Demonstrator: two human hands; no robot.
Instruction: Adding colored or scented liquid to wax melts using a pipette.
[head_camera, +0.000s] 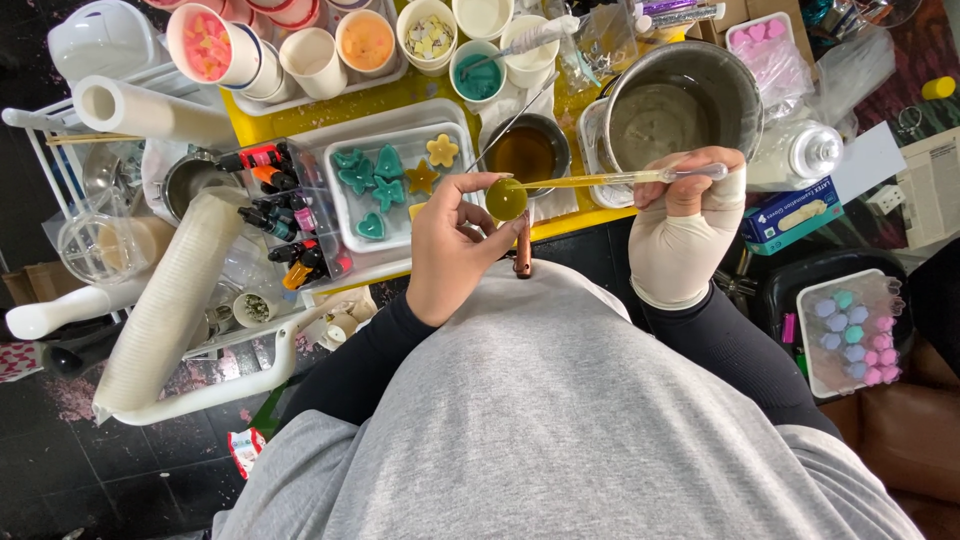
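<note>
A cluttered craft table (420, 95) with a yellow top fills the view from above, crowded with a large steel pot (680, 100), a white tray (345, 200) of teal and yellow moulded shapes, paper cups (315, 60) of coloured material and a rack of small dye bottles (280, 215). Closer in, the person's right hand (685, 230) (gloved in pale latex) is clenched around the bulb end of a long clear pipette (610, 179), which lies nearly level with its tip at a small olive-green round piece (506, 199). The bare left hand (450, 250) pinches that piece between thumb and fingertips, just over the table's near edge and in front of a small bowl (525, 150) of amber liquid. A slim copper-coloured stick (523, 255) stands upright below the hand; whether the fingers grip it cannot be told. The green piece looks glossy, smooth and dome-like, with a translucent sheen. It seems light and probably slick, perhaps still soft, so holding it by the rim with gentle pressure looks wisest. The pipette appears thin and flexible plastic, best held near the bulb.
</note>
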